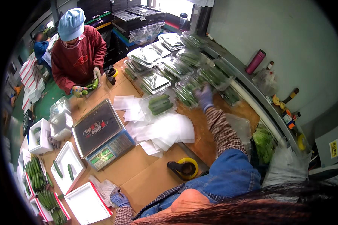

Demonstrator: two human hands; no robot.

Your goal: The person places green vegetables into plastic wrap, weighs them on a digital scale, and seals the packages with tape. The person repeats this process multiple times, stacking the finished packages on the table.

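In its purplish knit glove, my right hand (pixel 204 96) reaches across the table and grips the near edge of a clear plastic tray of cucumbers (pixel 186 92). Its fingertips are partly blurred. My left hand (pixel 119 197), gloved in blue-grey, rests low on the table with its fingers loosely spread. Those fingers lie against a crumpled whitish cloth (pixel 104 187). Several lidded trays of cucumbers (pixel 154 80) are stacked around my right hand. Another clear tray of cucumbers (pixel 159 105) sits closer to me, beside fanned-out white sheets (pixel 169 129).
A digital scale (pixel 101 131) stands mid-table, with a tape dispenser (pixel 184 168) nearer me. Left are white foam boxes (pixel 69 165) and piled cucumbers (pixel 35 174). Opposite, a co-worker (pixel 79 56) in a blue cap handles cucumbers. A ledge along the wall holds a pink bottle (pixel 255 62).
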